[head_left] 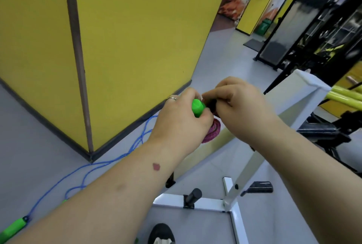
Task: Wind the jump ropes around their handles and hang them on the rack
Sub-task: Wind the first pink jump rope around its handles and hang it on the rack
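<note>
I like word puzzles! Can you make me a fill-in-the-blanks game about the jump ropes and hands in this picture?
1. The left hand grips a handle colored ____.
2. The rope wound under the hands is ____.
3. The blue rope lies loose on the ____.
4. The right hand pinches something near the handle with its ____.

Missing words: green; pink; floor; fingers
</note>
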{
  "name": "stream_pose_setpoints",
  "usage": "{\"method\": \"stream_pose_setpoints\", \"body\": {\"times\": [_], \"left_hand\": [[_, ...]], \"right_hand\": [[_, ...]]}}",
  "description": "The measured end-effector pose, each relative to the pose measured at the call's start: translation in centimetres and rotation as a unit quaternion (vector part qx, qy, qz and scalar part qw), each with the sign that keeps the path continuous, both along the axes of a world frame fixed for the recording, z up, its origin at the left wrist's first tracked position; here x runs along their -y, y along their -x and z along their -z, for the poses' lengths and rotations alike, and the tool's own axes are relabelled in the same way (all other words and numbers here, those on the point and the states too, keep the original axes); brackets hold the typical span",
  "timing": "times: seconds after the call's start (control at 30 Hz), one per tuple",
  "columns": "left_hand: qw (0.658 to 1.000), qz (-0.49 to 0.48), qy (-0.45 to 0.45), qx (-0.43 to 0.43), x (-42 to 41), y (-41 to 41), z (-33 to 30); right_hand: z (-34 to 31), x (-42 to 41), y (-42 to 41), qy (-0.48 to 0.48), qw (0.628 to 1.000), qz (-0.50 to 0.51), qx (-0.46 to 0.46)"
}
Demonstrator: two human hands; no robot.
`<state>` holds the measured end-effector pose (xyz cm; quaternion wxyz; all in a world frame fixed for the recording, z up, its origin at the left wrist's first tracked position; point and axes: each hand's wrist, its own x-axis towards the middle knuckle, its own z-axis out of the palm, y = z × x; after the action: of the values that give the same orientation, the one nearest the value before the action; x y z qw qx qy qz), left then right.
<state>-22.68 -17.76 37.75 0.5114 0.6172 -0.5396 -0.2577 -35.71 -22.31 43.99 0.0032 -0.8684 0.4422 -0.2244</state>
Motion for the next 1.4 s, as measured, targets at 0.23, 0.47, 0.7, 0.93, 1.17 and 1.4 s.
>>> {"method": "stream_pose_setpoints", "body": {"times": [0.23,0.47,0.7,0.93,1.17,1.4], "left_hand": [[0.999,0.01,-0.03,-0.039,1.8,0.1,0.7],[0.992,0.018,-0.044,-0.121,2.5,0.8,0.7],[0.989,-0.003,0.011,-0.149,2.6,1.9,1.5],[0.968,0.042,-0.04,-0.245,3.9,1.6,1.4],[0.962,0.058,-0.09,-0.25,3.8,1.6,0.8],[0.985,0.019,-0.019,-0.169,1.3,0.1,-0.1]], "right_hand": [[-0.7,1.8,0.0,-0.054,0.999,0.001,-0.002],[-1.9,2.8,0.2,-0.17,0.983,0.041,0.051],[-1.7,2.7,-0.2,-0.24,0.955,0.077,0.155],[-1.9,3.5,-0.9,-0.251,0.952,0.1,0.147],[-1.2,2.6,-0.4,-0.265,0.948,0.082,0.156],[0.2,0.9,-1.3,-0.168,0.961,0.04,0.215]]}}
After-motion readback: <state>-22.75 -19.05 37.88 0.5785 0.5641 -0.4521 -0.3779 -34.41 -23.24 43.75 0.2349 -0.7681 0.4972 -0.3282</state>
